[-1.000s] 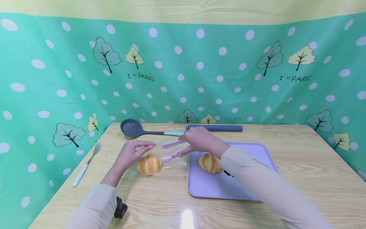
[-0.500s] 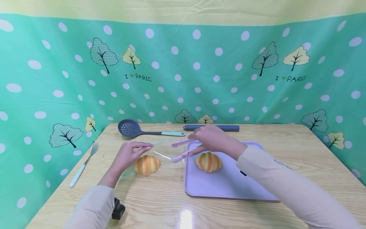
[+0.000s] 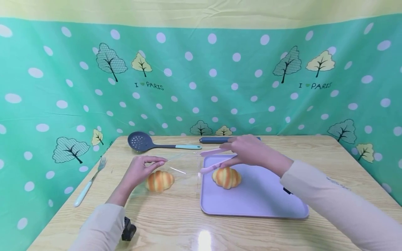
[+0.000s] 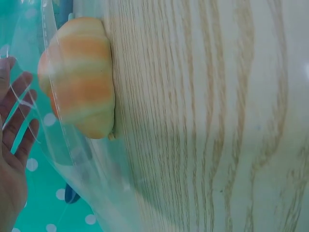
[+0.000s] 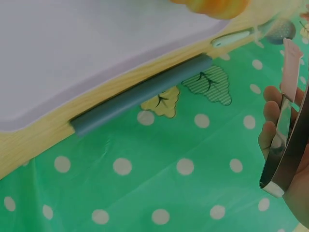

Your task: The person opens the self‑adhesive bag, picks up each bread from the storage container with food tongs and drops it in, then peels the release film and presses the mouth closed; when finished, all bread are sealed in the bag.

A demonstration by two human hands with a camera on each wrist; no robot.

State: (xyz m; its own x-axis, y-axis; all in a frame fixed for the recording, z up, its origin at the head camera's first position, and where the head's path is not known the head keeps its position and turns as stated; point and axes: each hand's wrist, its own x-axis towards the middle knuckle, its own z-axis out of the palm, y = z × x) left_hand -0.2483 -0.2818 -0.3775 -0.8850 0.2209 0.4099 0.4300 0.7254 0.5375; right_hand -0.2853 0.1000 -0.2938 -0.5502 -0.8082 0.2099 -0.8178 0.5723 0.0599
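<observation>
My left hand pinches the upper edge of a clear plastic bag, its mouth facing right. A striped croissant-shaped bread lies inside the bag, seen through the film in the left wrist view too. My right hand holds a pair of tongs, metal with pink tips. The tongs are spread with nothing between the tips, which are right at the bag's mouth. Below them, a second croissant-shaped bread sits on the lilac tray.
A slotted skimmer with a mint handle lies at the back left. Behind the tray is a dark blue cylindrical rod. Along the left side rests a fork. A green dotted curtain closes off the back.
My right hand has drawn the tongs rightward, from near the bagged bread out to the bag's mouth. The left hand stays on the bag. The head view has shifted slightly.
</observation>
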